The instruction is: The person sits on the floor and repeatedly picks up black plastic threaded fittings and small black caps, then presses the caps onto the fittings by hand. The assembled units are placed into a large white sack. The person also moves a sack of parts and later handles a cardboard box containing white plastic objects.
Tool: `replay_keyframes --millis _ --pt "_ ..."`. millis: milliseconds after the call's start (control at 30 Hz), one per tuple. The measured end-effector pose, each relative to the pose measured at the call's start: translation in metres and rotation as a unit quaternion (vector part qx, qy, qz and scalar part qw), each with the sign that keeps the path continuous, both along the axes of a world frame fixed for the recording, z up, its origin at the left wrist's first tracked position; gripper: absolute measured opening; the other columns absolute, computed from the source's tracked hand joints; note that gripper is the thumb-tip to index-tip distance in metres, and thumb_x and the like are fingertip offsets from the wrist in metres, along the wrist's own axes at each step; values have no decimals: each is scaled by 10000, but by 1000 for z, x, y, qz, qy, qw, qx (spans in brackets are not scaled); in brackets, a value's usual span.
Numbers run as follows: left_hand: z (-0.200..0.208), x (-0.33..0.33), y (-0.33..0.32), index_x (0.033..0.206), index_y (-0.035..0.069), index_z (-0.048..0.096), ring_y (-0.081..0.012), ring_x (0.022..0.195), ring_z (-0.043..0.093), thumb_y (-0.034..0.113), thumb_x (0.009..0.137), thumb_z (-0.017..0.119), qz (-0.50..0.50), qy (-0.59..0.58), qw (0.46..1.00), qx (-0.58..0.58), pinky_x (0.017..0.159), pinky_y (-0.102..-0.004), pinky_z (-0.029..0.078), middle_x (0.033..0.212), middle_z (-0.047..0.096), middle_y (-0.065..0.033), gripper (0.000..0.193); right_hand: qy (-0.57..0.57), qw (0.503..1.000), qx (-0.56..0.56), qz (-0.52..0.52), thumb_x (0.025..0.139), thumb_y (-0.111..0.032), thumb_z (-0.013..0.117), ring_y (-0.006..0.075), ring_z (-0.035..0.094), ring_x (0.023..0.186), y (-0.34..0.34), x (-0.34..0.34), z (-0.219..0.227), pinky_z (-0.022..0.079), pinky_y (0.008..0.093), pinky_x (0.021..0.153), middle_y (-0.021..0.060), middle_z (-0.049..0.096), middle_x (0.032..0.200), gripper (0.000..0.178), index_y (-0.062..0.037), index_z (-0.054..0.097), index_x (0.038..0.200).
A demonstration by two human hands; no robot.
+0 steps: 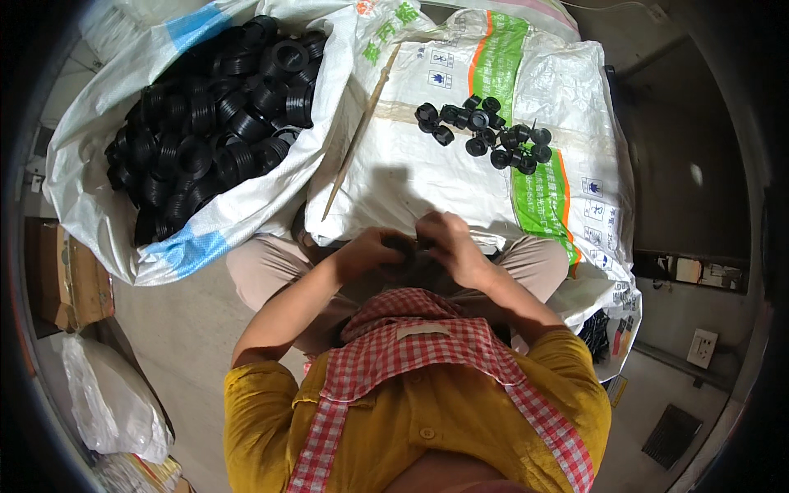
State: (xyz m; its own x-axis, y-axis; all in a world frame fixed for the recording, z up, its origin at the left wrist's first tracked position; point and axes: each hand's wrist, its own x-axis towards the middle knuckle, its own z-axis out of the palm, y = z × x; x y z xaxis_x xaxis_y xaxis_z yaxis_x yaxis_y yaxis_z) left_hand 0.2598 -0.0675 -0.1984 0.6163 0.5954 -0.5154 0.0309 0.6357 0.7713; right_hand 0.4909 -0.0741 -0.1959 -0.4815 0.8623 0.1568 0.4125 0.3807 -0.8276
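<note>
Both of my hands are close together over my lap, at the near edge of the white sack-covered surface (427, 177). My left hand (374, 250) is closed around a black ribbed plastic ring (400, 243), which is partly hidden by the fingers. Right beside it, my right hand (452, 245) has its fingers curled and pinched near the ring; a small dark piece seems to be at the fingertips, but I cannot make it out. Beyond them lies a loose cluster of small black plastic caps (477, 120) on the sack.
A large open white woven sack (316, 177) at the far left is full of black ribbed rings (194, 156). A thin wooden stick (359, 135) lies along the surface between sack and caps. A cardboard box (82, 279) and a clear plastic bag (111, 398) are on the left floor.
</note>
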Motion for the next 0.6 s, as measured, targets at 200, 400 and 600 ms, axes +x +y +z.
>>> replay_keyframes --millis 200,400,600 --pt "-10 6 -39 1157 -25 560 -128 912 576 1 694 581 20 -127 992 -4 820 -262 467 1057 626 -71 464 -210 959 35 188 782 -158 628 321 559 953 -19 -7 36 414 413 850 115 618 954 194 -33 557 912" --pt "53 2 -50 1126 -18 544 -232 947 602 100 764 592 -299 219 685 627 843 -321 473 1087 613 -122 384 -185 906 -308 224 879 -245 574 282 597 870 -35 1 60 458 371 781 118 630 893 247 -5 529 914" --pt "112 -44 -34 1126 -20 544 -261 1100 557 98 817 558 26 137 780 610 958 -364 429 1144 593 -166 330 193 794 -569 91 930 -252 548 162 581 880 -27 92 40 471 298 795 73 629 924 246 -40 555 1054"
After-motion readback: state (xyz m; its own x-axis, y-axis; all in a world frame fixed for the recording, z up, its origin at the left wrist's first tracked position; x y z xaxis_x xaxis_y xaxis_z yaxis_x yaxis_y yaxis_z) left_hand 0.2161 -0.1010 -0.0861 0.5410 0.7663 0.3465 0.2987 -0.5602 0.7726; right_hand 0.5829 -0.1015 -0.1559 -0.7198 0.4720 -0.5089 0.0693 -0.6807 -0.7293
